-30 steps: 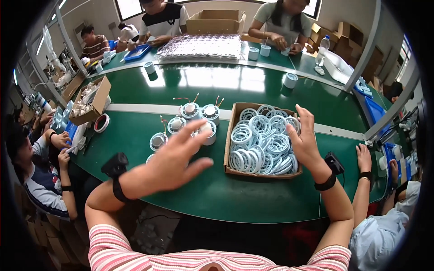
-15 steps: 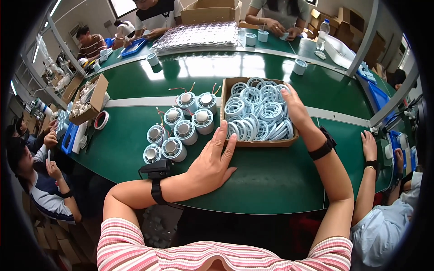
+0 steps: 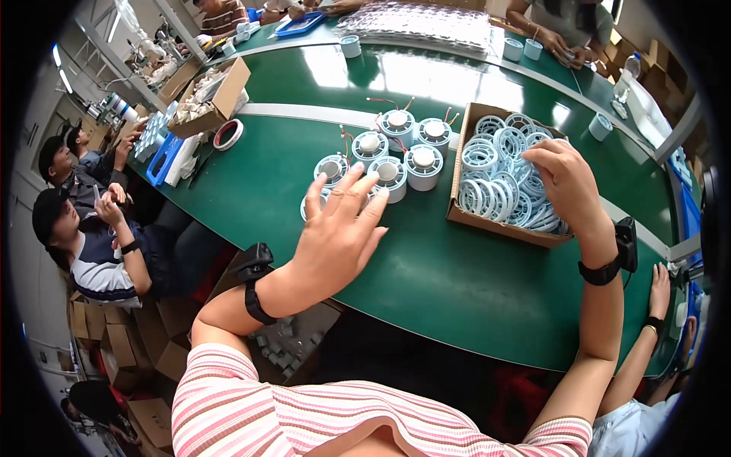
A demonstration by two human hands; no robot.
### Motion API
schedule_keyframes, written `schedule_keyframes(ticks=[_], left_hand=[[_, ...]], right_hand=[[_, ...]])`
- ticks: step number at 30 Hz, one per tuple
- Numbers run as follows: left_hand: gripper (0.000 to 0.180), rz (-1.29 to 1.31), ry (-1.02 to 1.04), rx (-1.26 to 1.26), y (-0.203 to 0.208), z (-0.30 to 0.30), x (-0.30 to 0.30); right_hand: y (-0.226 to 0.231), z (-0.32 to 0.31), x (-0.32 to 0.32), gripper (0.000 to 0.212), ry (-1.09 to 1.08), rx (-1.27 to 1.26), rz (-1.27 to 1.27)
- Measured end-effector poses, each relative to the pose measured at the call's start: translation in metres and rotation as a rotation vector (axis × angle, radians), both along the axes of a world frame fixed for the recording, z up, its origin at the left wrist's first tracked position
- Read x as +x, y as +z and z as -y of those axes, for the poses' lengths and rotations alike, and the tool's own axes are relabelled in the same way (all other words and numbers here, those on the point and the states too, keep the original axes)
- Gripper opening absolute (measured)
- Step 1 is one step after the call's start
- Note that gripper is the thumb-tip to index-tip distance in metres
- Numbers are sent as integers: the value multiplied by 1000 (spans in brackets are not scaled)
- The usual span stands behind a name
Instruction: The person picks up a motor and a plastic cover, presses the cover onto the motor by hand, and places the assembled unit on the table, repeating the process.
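Note:
My left hand (image 3: 335, 236) is over the near end of a cluster of light-blue cylindrical motor units (image 3: 424, 164) with round white centres and thin red wires. Its fingers are spread and hold nothing, and they partly hide the nearest units. To the right stands an open cardboard box (image 3: 499, 227) filled with pale-blue slotted plastic rings (image 3: 481, 155). Above the box's right part is my right hand (image 3: 567, 183), its fingers bent and drawn together. Whether a ring is between these fingertips cannot be made out.
A roll of tape (image 3: 228, 135) lies left of the units, beside a carton of white parts (image 3: 221, 99) and a blue tray (image 3: 164, 160). Single blue cups (image 3: 600, 126) stand along the far side. Co-workers sit left and across; another person's hand (image 3: 659, 291) rests at right.
The view has turned left, so the table's things appear farther right. My left hand has left the box's side and moved over the units. My right hand has come off the rim, fingers now bent.

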State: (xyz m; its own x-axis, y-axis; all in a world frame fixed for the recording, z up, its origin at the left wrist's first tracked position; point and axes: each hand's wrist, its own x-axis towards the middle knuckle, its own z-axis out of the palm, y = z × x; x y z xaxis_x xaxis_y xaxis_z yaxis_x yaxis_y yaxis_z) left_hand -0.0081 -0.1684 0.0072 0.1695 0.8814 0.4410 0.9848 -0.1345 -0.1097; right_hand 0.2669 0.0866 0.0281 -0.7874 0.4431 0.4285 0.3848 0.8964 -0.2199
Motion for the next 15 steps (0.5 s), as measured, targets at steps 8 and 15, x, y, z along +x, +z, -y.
schedule_keyframes(ticks=[8,15], left_hand=[[59,-9,101,-83,0,9,-16],[65,291,-186,-276,6,8,-1]], right_hand=[[22,8,16,24,-153,38,-533],[36,123,49,27,-11,-631,-237]])
